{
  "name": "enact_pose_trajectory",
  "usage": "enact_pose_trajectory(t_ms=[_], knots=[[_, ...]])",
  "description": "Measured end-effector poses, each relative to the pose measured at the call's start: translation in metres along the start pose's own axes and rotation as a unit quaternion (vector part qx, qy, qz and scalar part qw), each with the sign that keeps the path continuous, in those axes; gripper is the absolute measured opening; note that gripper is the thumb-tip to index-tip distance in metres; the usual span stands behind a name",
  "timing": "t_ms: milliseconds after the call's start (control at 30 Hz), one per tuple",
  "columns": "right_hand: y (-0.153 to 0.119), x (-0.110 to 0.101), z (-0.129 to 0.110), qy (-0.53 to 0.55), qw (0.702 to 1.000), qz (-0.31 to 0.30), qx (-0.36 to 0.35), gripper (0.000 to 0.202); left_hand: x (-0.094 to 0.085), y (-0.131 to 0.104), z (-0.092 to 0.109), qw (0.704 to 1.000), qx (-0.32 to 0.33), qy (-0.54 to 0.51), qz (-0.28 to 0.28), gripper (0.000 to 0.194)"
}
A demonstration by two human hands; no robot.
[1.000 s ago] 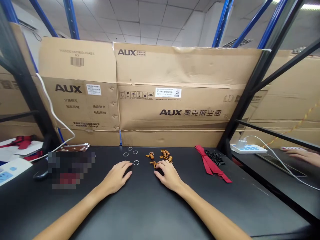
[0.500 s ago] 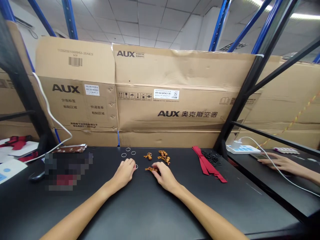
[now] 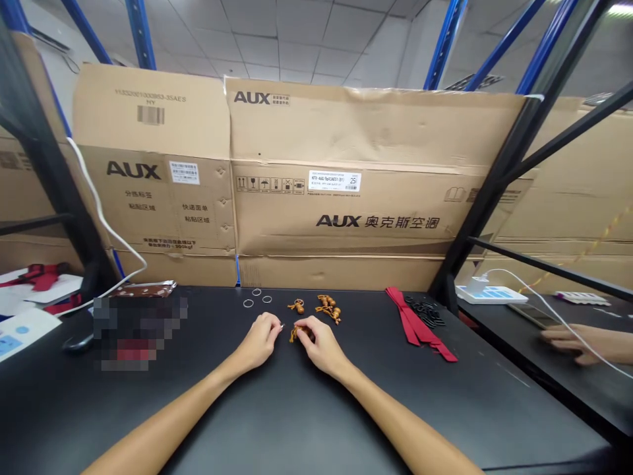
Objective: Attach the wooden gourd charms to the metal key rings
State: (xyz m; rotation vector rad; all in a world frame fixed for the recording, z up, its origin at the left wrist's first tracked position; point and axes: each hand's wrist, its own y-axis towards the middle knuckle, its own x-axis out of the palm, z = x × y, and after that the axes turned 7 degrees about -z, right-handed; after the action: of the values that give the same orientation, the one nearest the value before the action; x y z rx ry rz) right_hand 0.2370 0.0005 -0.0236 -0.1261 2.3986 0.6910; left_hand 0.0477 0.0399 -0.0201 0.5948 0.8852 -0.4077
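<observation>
My left hand [image 3: 260, 338] is closed, with a small metal ring [image 3: 282, 326] pinched at its fingertips. Just to the right, my right hand [image 3: 320, 343] grips a brown gourd pendant [image 3: 301, 332] with an orange cord; the fingers cover most of it. The two hands face each other a short way apart over the black table. Beyond my left hand lie three loose silver rings [image 3: 248, 303]. A single gourd pendant [image 3: 299, 306] and a small cluster of gourd pendants [image 3: 330, 307] lie beyond my right hand.
Red ribbon strips [image 3: 414, 323] lie at the right beside a pile of black cords [image 3: 426, 313]. A blurred-out item [image 3: 133, 330] is at the left. Cardboard [image 3: 336, 198] walls the table's back. Past a black frame post, another person's hand [image 3: 576, 342] rests near a power strip [image 3: 489, 294].
My left hand has lifted the ring and moved right, nearer my right hand. My right hand has drawn the gourd pendant slightly, its cord now pointing downward. The view has shifted a little.
</observation>
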Motion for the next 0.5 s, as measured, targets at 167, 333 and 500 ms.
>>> enact_pose_trajectory(t_ms=[167,333,500], knots=[[-0.002,-0.002,-0.007,0.02,1.0,-0.013,0.0,0.013,-0.004,-0.007,0.007,0.997,0.027,-0.075,-0.01,0.024],[-0.002,-0.002,-0.011,0.028,0.999,-0.02,-0.003,0.008,-0.003,-0.011,0.015,0.997,0.028,-0.066,-0.029,0.024],[-0.003,-0.001,-0.011,0.034,0.999,-0.035,-0.011,0.006,-0.002,-0.011,0.015,0.997,0.035,-0.065,-0.03,0.023]])
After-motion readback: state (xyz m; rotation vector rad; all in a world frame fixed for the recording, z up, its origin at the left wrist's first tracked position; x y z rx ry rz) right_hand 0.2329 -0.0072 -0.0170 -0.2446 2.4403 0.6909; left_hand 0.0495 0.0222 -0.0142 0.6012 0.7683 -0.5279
